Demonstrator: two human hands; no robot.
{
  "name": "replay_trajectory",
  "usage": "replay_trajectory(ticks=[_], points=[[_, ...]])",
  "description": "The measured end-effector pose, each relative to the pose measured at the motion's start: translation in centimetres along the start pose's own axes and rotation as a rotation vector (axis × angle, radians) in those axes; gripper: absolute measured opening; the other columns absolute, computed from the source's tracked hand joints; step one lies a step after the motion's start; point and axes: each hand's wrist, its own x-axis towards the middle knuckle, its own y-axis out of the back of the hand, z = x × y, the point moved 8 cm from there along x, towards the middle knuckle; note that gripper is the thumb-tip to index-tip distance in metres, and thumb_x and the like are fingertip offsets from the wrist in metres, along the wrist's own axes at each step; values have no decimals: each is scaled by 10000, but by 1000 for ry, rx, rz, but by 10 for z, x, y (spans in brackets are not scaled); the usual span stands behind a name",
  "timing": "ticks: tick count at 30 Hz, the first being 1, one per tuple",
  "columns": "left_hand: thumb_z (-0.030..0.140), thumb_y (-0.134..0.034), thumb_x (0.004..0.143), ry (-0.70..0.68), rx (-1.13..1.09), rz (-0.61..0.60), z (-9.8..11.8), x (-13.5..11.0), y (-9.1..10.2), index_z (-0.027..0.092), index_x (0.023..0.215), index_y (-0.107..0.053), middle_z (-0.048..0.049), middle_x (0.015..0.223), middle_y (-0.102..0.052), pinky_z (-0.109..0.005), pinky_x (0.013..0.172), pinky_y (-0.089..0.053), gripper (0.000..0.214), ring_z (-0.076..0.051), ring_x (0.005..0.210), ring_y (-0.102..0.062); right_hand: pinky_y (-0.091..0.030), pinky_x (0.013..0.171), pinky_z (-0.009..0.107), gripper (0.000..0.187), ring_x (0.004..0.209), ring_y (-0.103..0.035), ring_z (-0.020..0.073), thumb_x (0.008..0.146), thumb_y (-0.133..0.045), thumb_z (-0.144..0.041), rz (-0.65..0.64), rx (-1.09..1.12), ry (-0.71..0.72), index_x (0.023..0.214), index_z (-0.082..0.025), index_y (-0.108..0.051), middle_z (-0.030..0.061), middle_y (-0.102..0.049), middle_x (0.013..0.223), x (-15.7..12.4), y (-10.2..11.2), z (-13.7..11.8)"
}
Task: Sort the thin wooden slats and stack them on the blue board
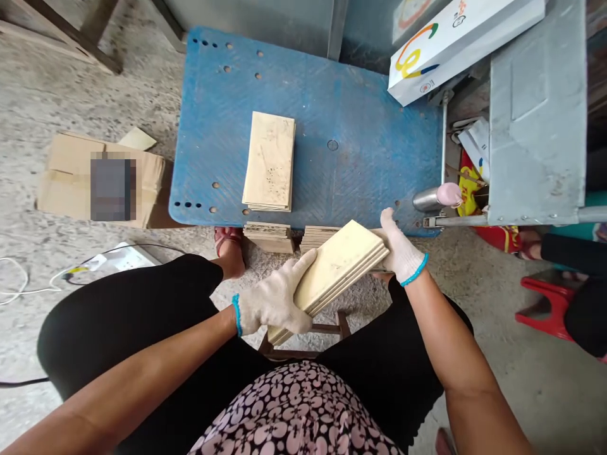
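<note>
Both my hands wear white knit gloves with blue cuffs. My left hand [275,297] grips the near end of a small stack of pale rectangular boards [334,268], fingers wrapped over its top. My right hand [401,249] clasps the far end of the same stack. I hold it above my knees, just in front of a blue pallet-like table [355,145]. Another stack of the same boards [269,161] lies flat on the blue table. Two more stacks [268,235] sit on the floor under the table's front edge.
A flattened cardboard box [71,180] lies on the concrete floor at left, with white cables [28,287] nearby. A grey metal machine [535,114] and a white printed carton [455,38] stand at right. A red stool [545,303] and another person's leg are at far right.
</note>
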Motion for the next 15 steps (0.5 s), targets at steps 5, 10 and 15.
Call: replay_trajectory(ticks=[5, 10, 15], points=[[474, -773, 436, -35, 230, 49, 1, 8, -8, 158, 1583, -187, -198, 1425, -384, -419, 1041, -407, 1326, -394, 1238, -465, -596, 775, 368, 542, 820, -737, 257, 918, -481, -589, 14, 48, -143, 1008, -97, -689, 148, -751, 832, 10, 3, 31], [425, -764, 407, -40, 334, 25, -9, 6, -20, 138, 1562, -235, -229, 1393, -391, -468, 1007, -400, 1303, -415, 1167, -479, -608, 706, 363, 409, 725, -737, 258, 716, -788, -385, 45, -66, -119, 989, -92, -701, 138, -760, 861, 10, 4, 50], [434, -779, 405, -20, 308, 86, -21, 3, -33, 211, 1558, -217, -211, 1395, -379, -505, 1014, -364, 1302, -425, 1177, -453, -593, 668, 361, 470, 749, -725, 269, 647, -821, -407, 68, -180, -25, 992, -119, -684, 126, -758, 918, -2, -8, 38]])
